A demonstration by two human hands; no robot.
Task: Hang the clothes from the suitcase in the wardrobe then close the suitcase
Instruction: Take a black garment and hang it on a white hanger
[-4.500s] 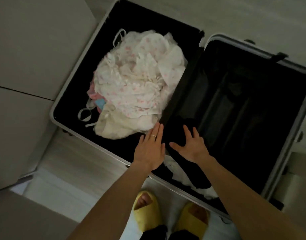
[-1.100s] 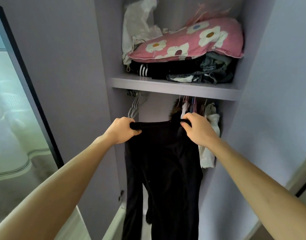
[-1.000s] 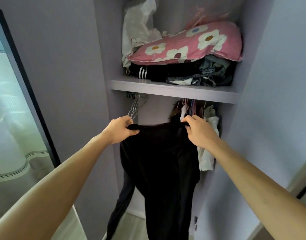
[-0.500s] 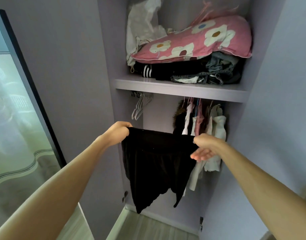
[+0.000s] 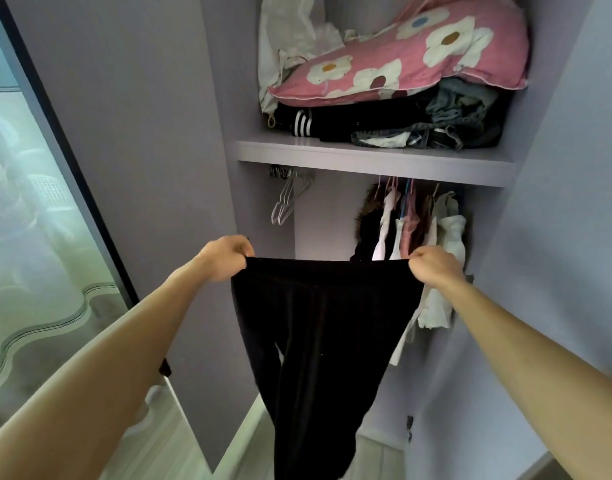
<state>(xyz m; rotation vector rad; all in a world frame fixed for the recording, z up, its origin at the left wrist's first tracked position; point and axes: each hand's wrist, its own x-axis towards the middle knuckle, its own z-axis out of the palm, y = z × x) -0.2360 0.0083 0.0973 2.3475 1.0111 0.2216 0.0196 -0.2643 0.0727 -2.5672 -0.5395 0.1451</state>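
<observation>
I hold black trousers (image 5: 318, 327) stretched out by the waistband in front of the open wardrobe (image 5: 373, 161). My left hand (image 5: 224, 258) grips the left end of the waistband and my right hand (image 5: 432, 266) pinches the right end. The legs hang down toward the floor. Behind them, empty clear hangers (image 5: 287, 200) hang at the left of the rail and several hung clothes (image 5: 418, 230) fill the right. The suitcase is out of view.
A pink flowered pillow (image 5: 401, 60) lies on folded dark clothes (image 5: 394, 126) on the upper shelf. A frosted sliding door (image 5: 34, 244) with a black frame stands at the left. The wardrobe's lilac side walls close in on both sides.
Earlier I bent over the suitcase; now I stand at the wardrobe. In the last second the trousers unfolded, and my right hand took the waistband's right end and pulled it taut.
</observation>
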